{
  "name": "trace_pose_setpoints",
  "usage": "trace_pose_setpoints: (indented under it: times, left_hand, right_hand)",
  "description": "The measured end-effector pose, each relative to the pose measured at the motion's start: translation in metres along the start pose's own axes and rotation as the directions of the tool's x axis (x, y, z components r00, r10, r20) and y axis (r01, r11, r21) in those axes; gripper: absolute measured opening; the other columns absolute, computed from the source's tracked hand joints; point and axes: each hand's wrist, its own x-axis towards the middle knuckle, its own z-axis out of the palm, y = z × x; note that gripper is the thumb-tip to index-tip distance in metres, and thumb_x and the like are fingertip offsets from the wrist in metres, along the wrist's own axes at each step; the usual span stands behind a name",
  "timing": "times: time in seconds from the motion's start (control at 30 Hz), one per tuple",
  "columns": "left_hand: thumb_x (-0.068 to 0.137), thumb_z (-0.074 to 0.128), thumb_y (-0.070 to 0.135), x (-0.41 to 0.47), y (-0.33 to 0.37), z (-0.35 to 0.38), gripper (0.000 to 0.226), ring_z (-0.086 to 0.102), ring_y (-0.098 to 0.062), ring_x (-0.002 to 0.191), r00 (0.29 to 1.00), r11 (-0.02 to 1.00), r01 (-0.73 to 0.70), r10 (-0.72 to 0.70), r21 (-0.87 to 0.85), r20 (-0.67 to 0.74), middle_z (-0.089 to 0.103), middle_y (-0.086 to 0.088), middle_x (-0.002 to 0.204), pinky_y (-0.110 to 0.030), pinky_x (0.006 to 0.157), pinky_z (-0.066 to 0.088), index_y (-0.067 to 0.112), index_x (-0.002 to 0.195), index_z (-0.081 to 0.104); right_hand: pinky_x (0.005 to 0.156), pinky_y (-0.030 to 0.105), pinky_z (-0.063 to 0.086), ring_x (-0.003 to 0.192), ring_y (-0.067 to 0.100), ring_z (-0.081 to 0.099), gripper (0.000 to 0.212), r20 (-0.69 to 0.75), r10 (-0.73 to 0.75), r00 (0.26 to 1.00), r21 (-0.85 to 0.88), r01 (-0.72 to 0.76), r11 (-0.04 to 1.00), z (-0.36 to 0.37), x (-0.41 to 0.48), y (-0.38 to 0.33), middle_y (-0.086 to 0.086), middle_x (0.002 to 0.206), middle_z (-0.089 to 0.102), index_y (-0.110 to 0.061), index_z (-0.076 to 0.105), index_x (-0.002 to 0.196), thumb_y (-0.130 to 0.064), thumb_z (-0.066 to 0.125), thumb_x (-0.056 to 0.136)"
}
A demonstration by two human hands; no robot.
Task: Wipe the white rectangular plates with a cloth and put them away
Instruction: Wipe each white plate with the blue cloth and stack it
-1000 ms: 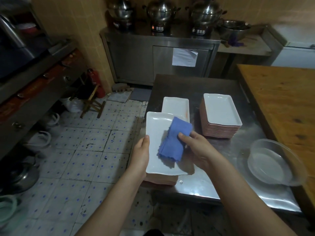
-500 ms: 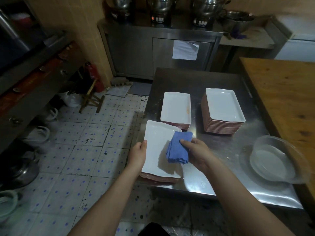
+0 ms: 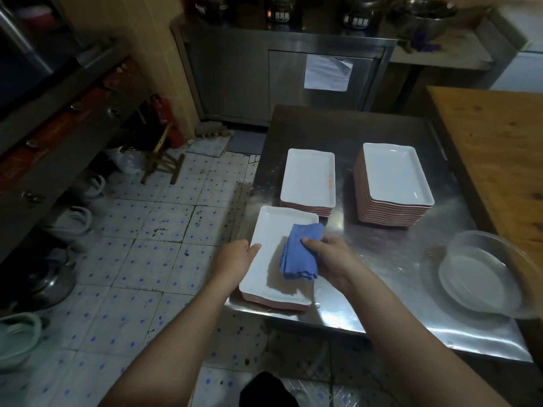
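Observation:
A white rectangular plate (image 3: 269, 230) tops a low stack at the near left corner of the steel table (image 3: 390, 259). My left hand (image 3: 235, 258) grips the plate's left rim, thumb over the edge. My right hand (image 3: 332, 259) holds a folded blue cloth (image 3: 299, 254) against the plate's inside. Behind it lies a second low stack of white plates (image 3: 308, 177). A taller stack of plates (image 3: 393, 177) stands to its right.
A clear plastic bowl (image 3: 482, 277) sits at the table's right edge, beside a wooden counter (image 3: 499, 148). A steel cabinet (image 3: 282, 74) with pots stands at the back. Tiled floor with pots and basins (image 3: 70, 221) lies to the left.
The plate in my hands has come down from a raised, tilted position onto the near stack. The blue cloth has slid toward me across it. The view has tipped downward.

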Motion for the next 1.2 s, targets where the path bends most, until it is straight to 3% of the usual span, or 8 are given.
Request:
trace_pose_setpoints:
  times: [0.17, 0.33, 0.5, 0.67, 0.83, 0.93, 1.07, 1.2]
  left_hand:
    - [0.093, 0.044, 0.048, 0.011, -0.006, 0.0, 0.048, 0.034, -0.015, 0.052, 0.997, 0.999, 0.04, -0.038, -0.02, 0.073, 0.034, 0.001, 0.057, -0.026, 0.05, 0.022, 0.017, 0.058, 0.032]
    - [0.088, 0.049, 0.049, 0.024, -0.002, -0.005, 0.052, 0.031, -0.017, 0.048, 1.0, 0.996, 0.018, -0.017, -0.093, 0.004, 0.031, 0.002, 0.051, -0.027, 0.05, 0.019, 0.017, 0.053, 0.028]
    - [0.089, 0.051, 0.043, 0.062, 0.023, -0.014, 0.046, 0.03, -0.017, 0.049, 0.999, 0.975, -0.018, 0.008, -0.222, -0.045, 0.032, 0.003, 0.052, -0.028, 0.05, 0.019, 0.021, 0.056, 0.028]
    - [0.089, 0.054, 0.035, 0.119, 0.063, -0.016, 0.022, 0.049, -0.014, 0.068, 0.997, 0.911, 0.034, -0.058, -0.411, -0.046, 0.051, 0.005, 0.071, -0.025, 0.054, 0.031, 0.018, 0.077, 0.046]
    - [0.088, 0.058, 0.039, 0.173, 0.097, -0.007, 0.041, 0.058, -0.033, 0.086, 0.998, 0.937, 0.062, -0.05, -0.344, 0.043, 0.063, -0.017, 0.095, -0.035, 0.067, 0.043, 0.0, 0.099, 0.058]
    - [0.086, 0.062, 0.038, 0.193, 0.103, 0.002, 0.043, 0.058, -0.028, 0.092, 0.994, 0.953, 0.066, -0.036, -0.296, 0.105, 0.061, -0.012, 0.104, -0.029, 0.066, 0.037, 0.003, 0.109, 0.052]
    - [0.086, 0.063, 0.033, 0.211, 0.106, 0.007, 0.027, 0.054, -0.023, 0.081, 0.995, 0.975, 0.01, 0.013, -0.222, 0.102, 0.055, -0.005, 0.087, -0.028, 0.063, 0.037, 0.011, 0.086, 0.048]
    - [0.09, 0.057, 0.031, 0.218, 0.101, 0.005, 0.034, 0.044, -0.015, 0.06, 0.997, 0.987, -0.051, 0.058, -0.151, 0.041, 0.048, 0.001, 0.067, -0.028, 0.049, 0.028, 0.016, 0.065, 0.04]
  right_hand:
    - [0.07, 0.035, 0.055, 0.092, 0.027, 0.066, 0.016, 0.0, -0.002, 1.0, 0.022, 0.002, 1.0, -0.003, 0.006, 0.002, 0.014, 0.101, 0.066, -0.004, 0.057, 0.106, -0.01, 0.059, 0.092]
    - [0.077, 0.038, 0.054, 0.096, 0.029, 0.065, 0.018, -0.022, -0.065, 0.998, 0.067, 0.067, 0.996, -0.006, 0.017, -0.001, 0.016, 0.107, 0.066, -0.004, 0.058, 0.108, -0.009, 0.059, 0.091]
    - [0.069, 0.035, 0.055, 0.088, 0.025, 0.068, 0.019, -0.044, -0.17, 0.984, 0.054, 0.173, 0.983, -0.008, 0.034, -0.021, 0.012, 0.099, 0.07, -0.008, 0.06, 0.104, -0.02, 0.064, 0.089]
    - [0.08, 0.042, 0.055, 0.093, 0.029, 0.066, 0.023, -0.17, -0.202, 0.964, -0.014, 0.203, 0.979, -0.011, 0.065, -0.05, 0.013, 0.102, 0.069, -0.009, 0.06, 0.107, -0.023, 0.065, 0.089]
    - [0.082, 0.042, 0.055, 0.095, 0.029, 0.066, 0.023, -0.24, -0.197, 0.951, -0.029, 0.196, 0.98, -0.018, 0.102, -0.079, 0.012, 0.103, 0.069, -0.008, 0.062, 0.106, -0.022, 0.066, 0.088]
    - [0.078, 0.039, 0.055, 0.09, 0.028, 0.066, 0.015, -0.27, -0.181, 0.946, -0.017, 0.183, 0.983, -0.02, 0.118, -0.085, 0.012, 0.1, 0.069, -0.011, 0.063, 0.097, -0.022, 0.067, 0.087]
    - [0.086, 0.046, 0.052, 0.095, 0.033, 0.065, 0.014, -0.314, -0.15, 0.938, -0.029, 0.149, 0.988, -0.029, 0.132, -0.091, 0.014, 0.1, 0.069, -0.01, 0.062, 0.093, -0.021, 0.067, 0.087]
    - [0.085, 0.047, 0.052, 0.092, 0.032, 0.065, 0.011, -0.359, -0.14, 0.923, -0.033, 0.138, 0.99, -0.038, 0.137, -0.091, 0.014, 0.097, 0.069, -0.011, 0.061, 0.088, -0.021, 0.067, 0.087]
